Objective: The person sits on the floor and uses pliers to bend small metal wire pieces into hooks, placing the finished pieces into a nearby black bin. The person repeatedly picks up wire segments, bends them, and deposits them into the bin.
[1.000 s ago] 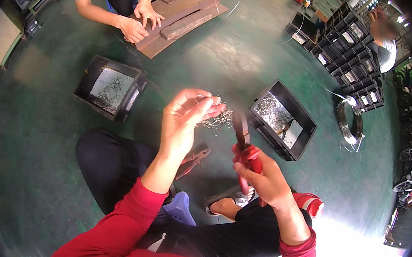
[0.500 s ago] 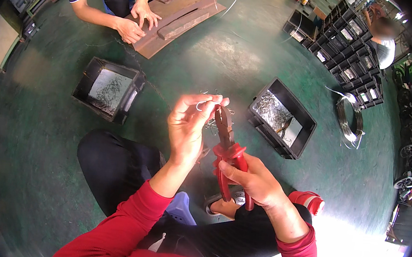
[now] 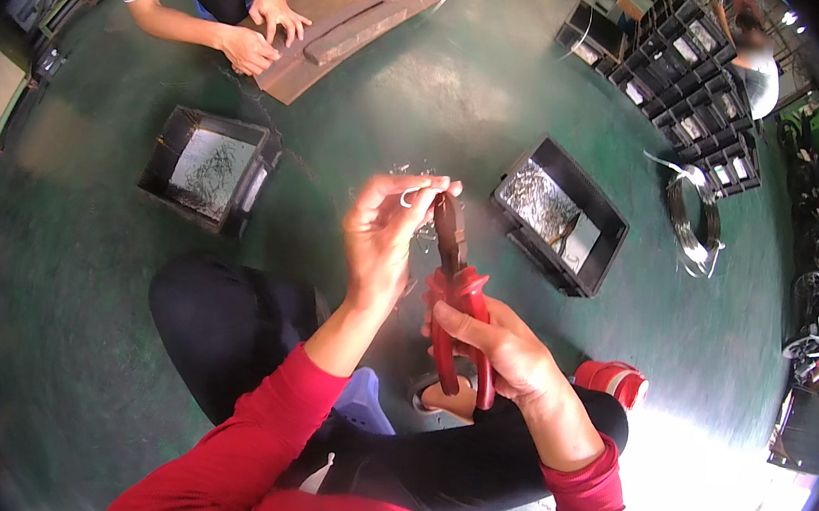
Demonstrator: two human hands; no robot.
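My left hand [image 3: 379, 242] is raised in front of me, thumb and fingers pinching a small bent metal wire [image 3: 407, 196]. Its pale curved end sticks out between the fingers. My right hand [image 3: 511, 351] grips pliers [image 3: 462, 296] with red handles and dark jaws. The jaw tips meet the left fingertips, where the end of the wire is hidden, so I cannot tell whether they bite on it. Beneath the left hand, small bent wire pieces [image 3: 426, 235] show partly, blurred behind the fingers.
Black crates holding metal pieces stand on the green floor, one left [image 3: 254, 194] and one right [image 3: 605, 216]. A co-worker's hands [image 3: 261, 35] rest at a rusty metal beam [image 3: 293, 84]. Beyond are a wire coil [image 3: 676, 209], stacked black crates [image 3: 682, 85] and a red container [image 3: 613, 382].
The pliers' handles look slightly closer together, and the jaws narrower at the fingertips. Both hands stay together at nearly the same place. The whole view has shifted a little.
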